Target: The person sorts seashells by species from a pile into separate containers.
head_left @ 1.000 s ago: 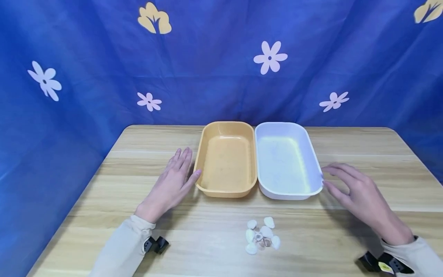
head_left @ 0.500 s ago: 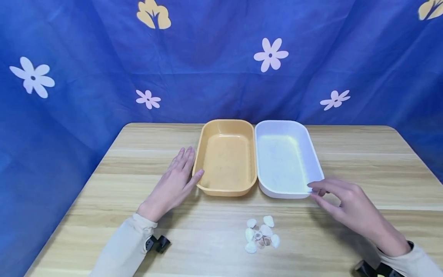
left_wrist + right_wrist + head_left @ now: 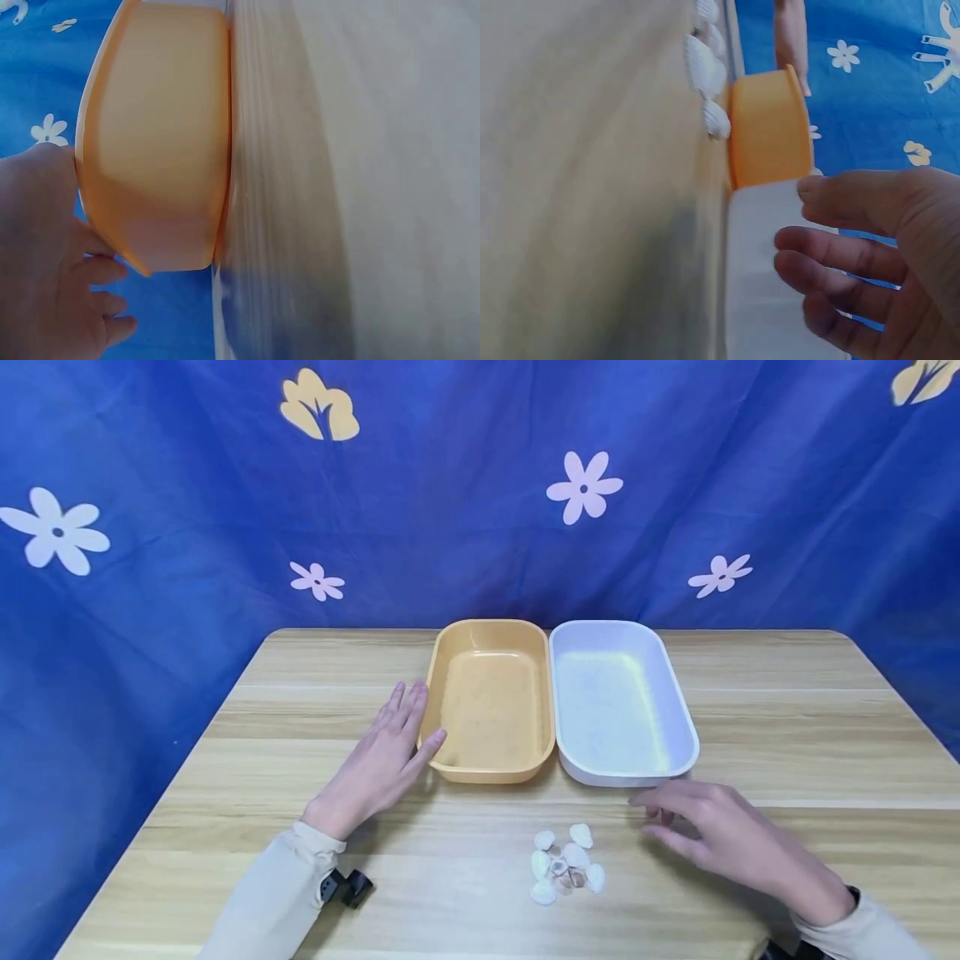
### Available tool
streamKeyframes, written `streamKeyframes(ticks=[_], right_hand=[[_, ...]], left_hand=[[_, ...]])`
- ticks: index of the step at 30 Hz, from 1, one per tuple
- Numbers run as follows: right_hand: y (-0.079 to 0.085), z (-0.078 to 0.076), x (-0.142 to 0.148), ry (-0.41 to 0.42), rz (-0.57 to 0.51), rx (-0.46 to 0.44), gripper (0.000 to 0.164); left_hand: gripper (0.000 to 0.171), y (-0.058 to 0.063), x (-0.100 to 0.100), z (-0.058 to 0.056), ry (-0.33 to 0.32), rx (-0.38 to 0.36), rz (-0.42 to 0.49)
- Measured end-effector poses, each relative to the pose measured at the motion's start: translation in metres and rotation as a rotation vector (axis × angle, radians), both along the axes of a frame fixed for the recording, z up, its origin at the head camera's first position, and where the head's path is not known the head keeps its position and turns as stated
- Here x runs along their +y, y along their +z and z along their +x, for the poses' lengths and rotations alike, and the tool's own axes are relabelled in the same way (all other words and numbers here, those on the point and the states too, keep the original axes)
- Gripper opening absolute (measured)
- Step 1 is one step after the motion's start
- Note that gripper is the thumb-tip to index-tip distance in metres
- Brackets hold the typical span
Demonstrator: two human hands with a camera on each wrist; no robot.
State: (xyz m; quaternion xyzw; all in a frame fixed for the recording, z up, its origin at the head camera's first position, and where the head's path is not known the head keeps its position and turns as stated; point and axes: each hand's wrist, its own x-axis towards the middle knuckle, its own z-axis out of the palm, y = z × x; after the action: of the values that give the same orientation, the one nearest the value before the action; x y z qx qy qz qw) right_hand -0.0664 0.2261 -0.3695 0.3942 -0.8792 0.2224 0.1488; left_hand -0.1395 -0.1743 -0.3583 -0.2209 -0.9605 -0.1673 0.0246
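In the head view a small pile of pale seashells (image 3: 576,856) lies on the table in front of two trays. My left hand (image 3: 378,760) rests at the left rim of the orange tray (image 3: 487,776), fingers straight and the thumb over the rim. Beside that tray stands the white tray (image 3: 626,779), with nothing in it. My right hand (image 3: 720,831) hovers over the table just in front of the white tray, to the right of the shells, its fingers loosely bent and holding nothing. In the right wrist view the shells (image 3: 705,67) show beyond the fingers.
The wooden table (image 3: 795,727) extends to both sides of the trays. Behind it hangs a blue curtain (image 3: 450,527) with flower prints. A small black wrist camera (image 3: 347,887) sits on the left sleeve.
My right hand has moved from the right side of the white tray forward and left, toward the shells. The left hand has barely shifted at the orange tray.
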Motion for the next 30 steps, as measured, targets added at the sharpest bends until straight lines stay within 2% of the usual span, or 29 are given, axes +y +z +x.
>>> streamKeyframes(ticks=[5, 10, 18, 24, 30], right_hand=[[-0.005, 0.001, -0.009, 0.063, 0.065, -0.07, 0.036], [-0.015, 0.001, -0.021, 0.111, 0.053, -0.125, 0.033], [-0.035, 0.012, -0.035, 0.069, -0.012, -0.214, 0.031], [-0.043, 0.019, -0.038, 0.008, -0.016, -0.223, 0.036], [-0.053, 0.024, -0.041, 0.005, -0.046, -0.18, 0.035]], left_hand=[[0.076, 0.0, 0.001, 0.001, 0.002, -0.017, 0.004], [0.076, -0.003, 0.001, 0.003, 0.01, -0.01, 0.004], [0.075, -0.009, 0.003, 0.005, 0.011, 0.016, 0.006], [0.076, -0.012, 0.005, 0.005, 0.016, 0.022, 0.006], [0.076, -0.016, 0.006, 0.005, 0.021, 0.022, 0.009]])
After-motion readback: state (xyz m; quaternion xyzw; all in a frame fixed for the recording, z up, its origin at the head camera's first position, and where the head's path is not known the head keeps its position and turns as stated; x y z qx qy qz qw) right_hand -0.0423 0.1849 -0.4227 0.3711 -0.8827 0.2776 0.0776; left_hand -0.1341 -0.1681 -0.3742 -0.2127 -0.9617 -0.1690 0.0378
